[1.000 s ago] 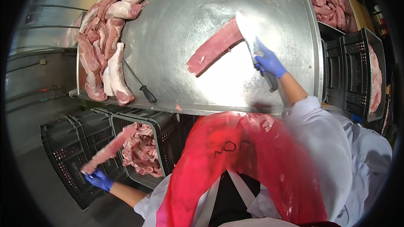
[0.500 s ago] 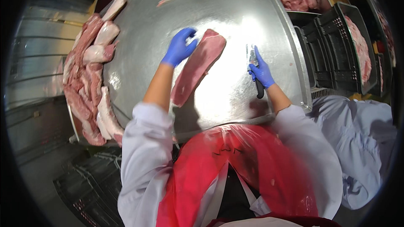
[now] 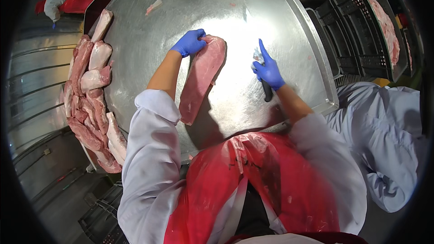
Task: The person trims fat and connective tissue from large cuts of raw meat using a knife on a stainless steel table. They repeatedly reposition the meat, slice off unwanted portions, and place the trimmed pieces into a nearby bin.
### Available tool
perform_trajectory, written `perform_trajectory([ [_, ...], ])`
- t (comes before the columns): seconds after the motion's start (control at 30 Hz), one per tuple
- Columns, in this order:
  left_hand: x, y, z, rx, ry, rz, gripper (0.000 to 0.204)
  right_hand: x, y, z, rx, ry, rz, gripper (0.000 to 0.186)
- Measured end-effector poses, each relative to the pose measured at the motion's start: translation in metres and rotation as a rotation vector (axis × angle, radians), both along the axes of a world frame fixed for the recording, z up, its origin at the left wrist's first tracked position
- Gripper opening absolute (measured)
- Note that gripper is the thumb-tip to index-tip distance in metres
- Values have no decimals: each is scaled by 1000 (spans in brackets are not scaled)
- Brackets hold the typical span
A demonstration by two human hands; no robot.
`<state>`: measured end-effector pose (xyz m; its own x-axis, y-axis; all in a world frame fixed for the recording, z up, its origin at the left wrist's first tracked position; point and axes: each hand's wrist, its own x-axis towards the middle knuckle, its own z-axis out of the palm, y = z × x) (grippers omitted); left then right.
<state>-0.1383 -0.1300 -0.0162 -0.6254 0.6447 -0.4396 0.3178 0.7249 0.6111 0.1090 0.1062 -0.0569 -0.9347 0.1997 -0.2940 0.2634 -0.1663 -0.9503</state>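
Observation:
A long slab of pink pork loin (image 3: 203, 77) lies slanted on the steel table (image 3: 144, 31), its far end tipped to the right. My left hand (image 3: 189, 44), in a blue glove, is closed on the upper left edge of that far end; its thumb is partly hidden. My right hand (image 3: 270, 71), also gloved in blue, grips a knife (image 3: 267, 92) to the right of the meat. The black handle sticks out below the palm, the index finger stretches forward, and glare washes out most of the blade.
Several long pork pieces (image 3: 90, 95) are heaped along the table's left edge. Black crates (image 3: 348, 36), one with meat, stand to the right, beside a person in pale clothing (image 3: 379, 131). Small scraps (image 3: 153, 7) lie at the table's far side. Another person's red sleeve (image 3: 77, 3) shows far left.
My left hand has closed on the loin's far end, which has shifted slightly left. My right hand, with the knife, has moved a little left. The view has shifted too.

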Motion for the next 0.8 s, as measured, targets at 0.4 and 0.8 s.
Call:
perform_trajectory([
  [0.4,48,4,20,405,-49,306,11,-23,-72,56,256,-127,303,82],
  [0.8,55,27,54,315,55,179,20,1,-100,38,142,0,263,85],
])
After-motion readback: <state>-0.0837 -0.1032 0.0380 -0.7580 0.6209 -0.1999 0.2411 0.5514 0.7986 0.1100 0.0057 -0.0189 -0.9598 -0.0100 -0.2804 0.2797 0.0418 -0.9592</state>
